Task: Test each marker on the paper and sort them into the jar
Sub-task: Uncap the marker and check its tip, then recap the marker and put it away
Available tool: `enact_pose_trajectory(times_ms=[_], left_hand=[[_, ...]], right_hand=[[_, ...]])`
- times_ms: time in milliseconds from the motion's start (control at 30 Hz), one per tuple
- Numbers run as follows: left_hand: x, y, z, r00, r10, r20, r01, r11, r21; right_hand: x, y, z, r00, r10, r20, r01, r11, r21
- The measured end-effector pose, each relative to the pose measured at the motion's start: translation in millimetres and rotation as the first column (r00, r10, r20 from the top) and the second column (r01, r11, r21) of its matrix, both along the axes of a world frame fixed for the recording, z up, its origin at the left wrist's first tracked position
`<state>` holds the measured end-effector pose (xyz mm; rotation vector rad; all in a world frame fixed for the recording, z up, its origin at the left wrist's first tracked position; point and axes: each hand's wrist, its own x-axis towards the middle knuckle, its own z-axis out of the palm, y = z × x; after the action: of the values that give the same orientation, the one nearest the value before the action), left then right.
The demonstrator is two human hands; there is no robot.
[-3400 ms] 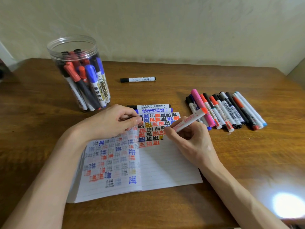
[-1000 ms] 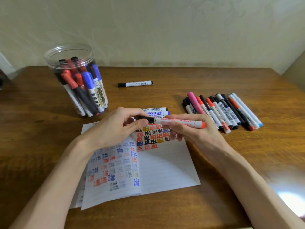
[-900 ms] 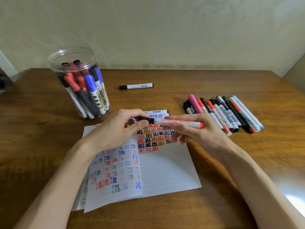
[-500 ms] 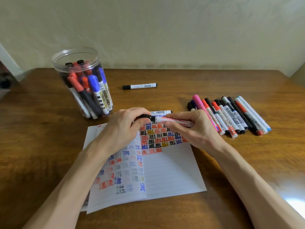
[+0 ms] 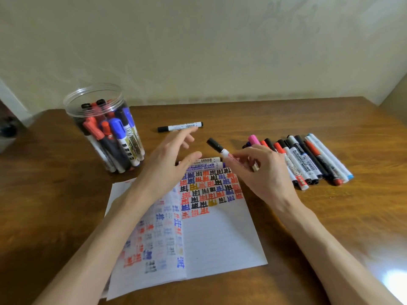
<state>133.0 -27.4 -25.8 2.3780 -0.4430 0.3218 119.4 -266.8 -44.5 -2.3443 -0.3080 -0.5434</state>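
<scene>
Above the lined paper [image 5: 220, 238], our right hand [image 5: 262, 175] pinches a slim round marker [image 5: 220, 149] with a glossy black cap; our left hand [image 5: 169, 166] is spread wide, holding nothing.

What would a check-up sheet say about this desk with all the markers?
Surface: wooden table, with a glare patch at the near right.
Job's things: clear jar part full of markers; paper with test marks across its top; capped marker in hand; row of markers on the right.
Clutter: lone black marker farther back; two markers at the paper's top edge.
Hands: left hand open, holding nothing; right hand pinches the capped marker.
Cables: nothing seen.
Surroundings: plain wall.
</scene>
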Motion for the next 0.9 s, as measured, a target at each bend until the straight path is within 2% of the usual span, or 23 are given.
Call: enact_pose_trajectory(times_ms=[133, 333, 467, 533, 633, 733, 900], left_hand=[[34, 11, 5, 0.99, 0.134, 0.033, -0.136, 0.987, 0.086], [81, 16, -4, 0.95, 0.311, -0.006, -0.304, 0.931, 0.205], [95, 13, -16, 0.932, 0.361, -0.041, -0.331, 0.89, 0.315], [99, 11, -21, 0.931, 0.364, -0.024, -0.331, 0.872, 0.36], [103, 11, -25, 0.921, 0.386, 0.051, -0.379, 0.859, 0.346], [108, 12, -27, 0.907, 0.416, 0.072, -0.414, 0.846, 0.334], [116, 9, -26, 0.881, 0.471, 0.045, -0.442, 0.785, 0.433]], right_hand=[[10, -20, -7, 0.968, -0.243, 0.071, 0.241, 0.97, 0.036], [13, -34, 0, 0.925, -0.378, 0.047, 0.373, 0.924, 0.085], [17, -47, 0, 0.884, -0.458, -0.089, 0.462, 0.887, 0.017], [18, -52, -1, 0.879, -0.451, -0.155, 0.454, 0.891, -0.015], [18, -55, 1, 0.882, -0.413, -0.225, 0.418, 0.908, -0.028], [19, -54, 3, 0.879, -0.433, -0.201, 0.435, 0.9, -0.037], [18, -47, 2, 0.905, -0.406, -0.126, 0.413, 0.911, 0.026]])
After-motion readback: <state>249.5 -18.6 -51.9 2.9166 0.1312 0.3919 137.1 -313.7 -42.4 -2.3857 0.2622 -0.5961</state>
